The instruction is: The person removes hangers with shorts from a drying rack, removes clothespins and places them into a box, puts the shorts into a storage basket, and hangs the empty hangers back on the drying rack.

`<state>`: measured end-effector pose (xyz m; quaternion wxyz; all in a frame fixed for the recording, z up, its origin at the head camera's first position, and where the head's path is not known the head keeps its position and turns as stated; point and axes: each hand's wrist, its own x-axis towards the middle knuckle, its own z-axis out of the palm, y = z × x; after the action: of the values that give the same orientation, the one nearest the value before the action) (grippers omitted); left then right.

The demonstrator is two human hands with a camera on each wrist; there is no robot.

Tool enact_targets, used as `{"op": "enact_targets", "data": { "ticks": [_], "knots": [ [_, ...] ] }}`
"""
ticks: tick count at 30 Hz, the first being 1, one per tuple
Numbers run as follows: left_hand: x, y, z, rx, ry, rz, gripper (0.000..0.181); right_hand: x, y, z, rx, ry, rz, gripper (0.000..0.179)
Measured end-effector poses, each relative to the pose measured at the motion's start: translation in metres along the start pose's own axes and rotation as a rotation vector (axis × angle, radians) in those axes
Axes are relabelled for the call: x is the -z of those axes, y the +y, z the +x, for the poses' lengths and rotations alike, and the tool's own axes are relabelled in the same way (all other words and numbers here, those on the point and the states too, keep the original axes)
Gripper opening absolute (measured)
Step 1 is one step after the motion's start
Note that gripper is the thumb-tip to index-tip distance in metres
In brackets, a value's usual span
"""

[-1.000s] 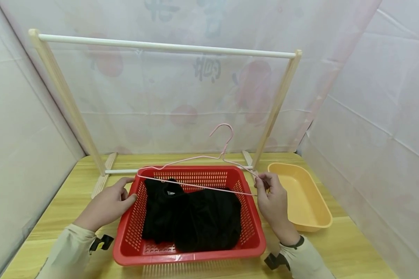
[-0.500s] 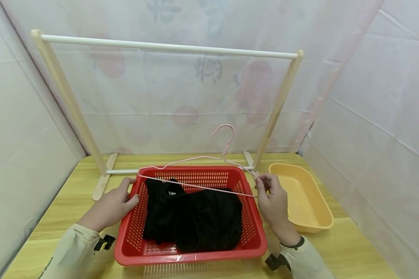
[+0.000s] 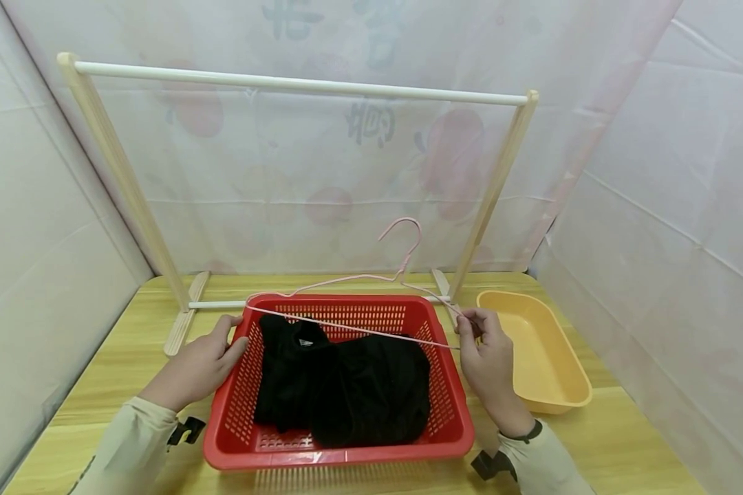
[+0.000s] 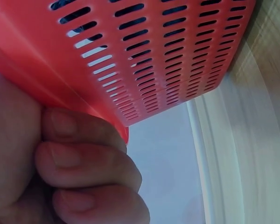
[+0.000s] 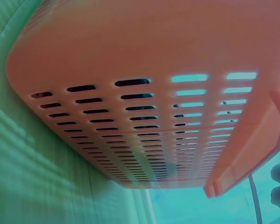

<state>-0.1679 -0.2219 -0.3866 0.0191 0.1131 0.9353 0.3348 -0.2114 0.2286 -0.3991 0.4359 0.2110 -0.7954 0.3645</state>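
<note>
A red perforated basket [image 3: 340, 456] stands on the table, holding black clothing [image 3: 378, 392] with a small white label showing. My left hand [image 3: 195, 364] grips the basket's left rim; the left wrist view shows its fingers [image 4: 88, 163] curled beneath the edge. Above the basket's back half, a pink wire hanger [image 3: 404, 267] is held with its hook upward. My right hand [image 3: 488, 361] pinches the hanger's right end between thumb and fingers. The hanger's left end lies close to the basket's back-left corner; whether it touches is unclear.
Behind the basket stands a wooden rack with a white top bar [image 3: 297, 84] and a lower bar [image 3: 217, 304]. A yellow tray [image 3: 547, 401] sits to the right of my right hand. Pale cloth walls [image 3: 669, 227] enclose the table [image 3: 93, 385].
The hanger has shifted slightly to the right and up at its left end, along with my right hand. My left hand, moved slightly closer to the rim at first, stays on the basket.
</note>
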Motion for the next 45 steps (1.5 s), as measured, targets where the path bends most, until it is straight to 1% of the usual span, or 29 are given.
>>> {"op": "enact_targets", "data": {
  "ticks": [3,8,15,20,23,27,30,32,38,41,45],
  "knots": [
    [0.000,0.000,-0.001,0.001,0.018,0.021,0.050,0.001,-0.002,0.002,0.007,0.011,0.004,0.019],
    [-0.003,0.001,-0.001,0.015,0.051,0.031,0.052,0.003,-0.004,0.006,0.010,0.009,0.014,0.015],
    [-0.008,0.006,0.005,-0.005,0.093,0.073,0.049,0.008,-0.001,0.008,-0.009,0.038,0.031,0.010],
    [-0.013,0.007,0.007,-0.001,0.117,0.085,0.048,0.014,-0.001,0.008,-0.019,0.061,0.032,0.010],
    [-0.015,0.008,0.005,0.008,0.123,0.080,0.048,0.018,-0.003,0.010,0.001,0.067,0.020,0.013],
    [-0.017,0.007,0.002,0.018,0.118,0.076,0.048,0.023,-0.007,0.014,0.032,0.051,-0.007,0.016],
    [-0.018,0.007,0.000,0.016,0.120,0.076,0.048,0.026,-0.011,0.020,0.047,0.037,-0.023,0.015],
    [-0.018,0.007,-0.001,0.012,0.124,0.074,0.047,0.027,-0.016,0.026,0.062,0.036,-0.029,0.015],
    [-0.017,0.007,-0.002,-0.009,0.143,0.078,0.044,0.026,-0.030,0.052,0.165,0.078,-0.088,0.015],
    [-0.016,0.007,-0.002,-0.019,0.161,0.088,0.042,0.024,-0.037,0.072,0.188,0.094,-0.106,0.011],
    [-0.013,0.007,-0.002,-0.018,0.172,0.099,0.041,0.019,-0.048,0.106,0.202,0.104,-0.103,0.006]
  ]
}}
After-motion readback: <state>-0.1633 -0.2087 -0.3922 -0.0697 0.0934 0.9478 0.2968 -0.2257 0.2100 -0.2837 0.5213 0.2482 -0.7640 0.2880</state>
